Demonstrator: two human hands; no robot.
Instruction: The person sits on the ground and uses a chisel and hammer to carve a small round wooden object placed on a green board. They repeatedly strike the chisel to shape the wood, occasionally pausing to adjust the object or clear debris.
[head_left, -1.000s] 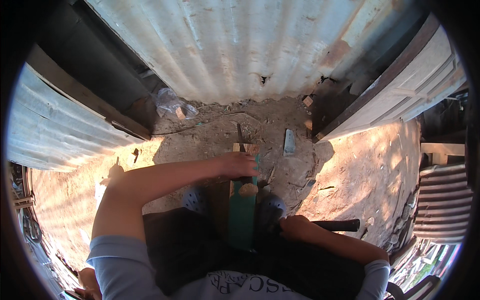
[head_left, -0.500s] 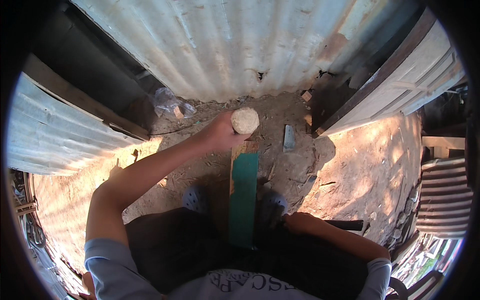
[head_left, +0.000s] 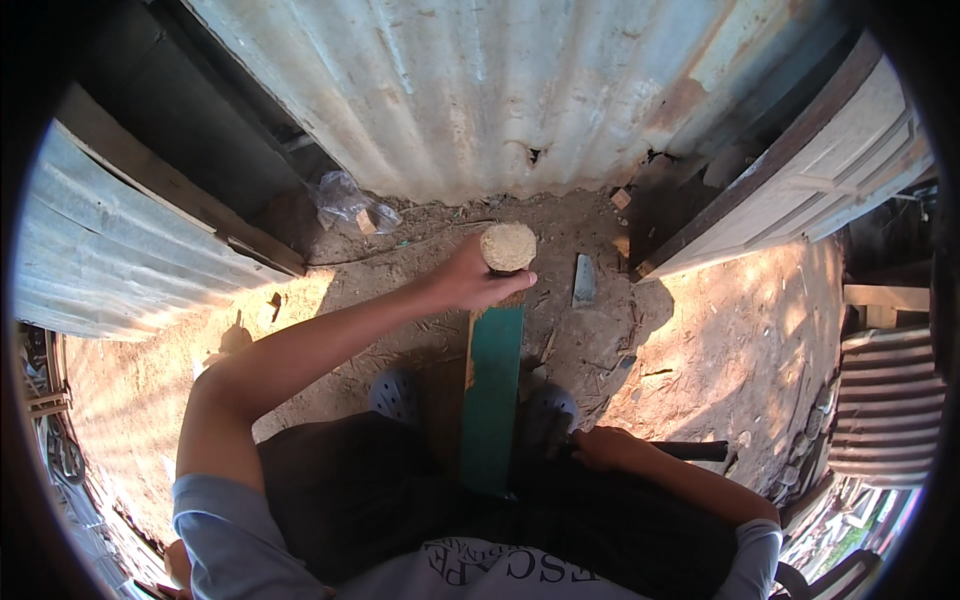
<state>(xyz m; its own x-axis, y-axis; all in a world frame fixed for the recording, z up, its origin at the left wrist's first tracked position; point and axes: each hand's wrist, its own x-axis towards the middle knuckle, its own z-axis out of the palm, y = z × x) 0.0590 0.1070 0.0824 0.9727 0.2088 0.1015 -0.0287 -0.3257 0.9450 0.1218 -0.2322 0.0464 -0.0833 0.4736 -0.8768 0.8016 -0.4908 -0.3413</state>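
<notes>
My left hand (head_left: 468, 275) is closed round a thick wooden piece, whose pale, round end (head_left: 509, 247) faces up; its lower part is hidden. Thumb and piece are above the far end of a green-painted board (head_left: 492, 385). Bare wood shows at that end and along the board's left edge. The board runs back between my legs. My right hand (head_left: 603, 447) is wrapped round a dark handle (head_left: 690, 451) beside my right leg. The handle sticks out to the right of the fist; whatever lies left of it blends into my black trousers.
Corrugated metal sheeting (head_left: 480, 110) stands ahead, with another sheet (head_left: 140, 240) at the left. A pale panelled door (head_left: 800, 190) leans in at the right. On the dirt lie a grey block (head_left: 584, 281), a wood scrap (head_left: 621, 199) and a clear plastic bag (head_left: 343, 203).
My left hand and the wooden piece have shifted slightly right, and the thumb shows more under the round end. The whole view has moved a little. My right hand keeps its grip.
</notes>
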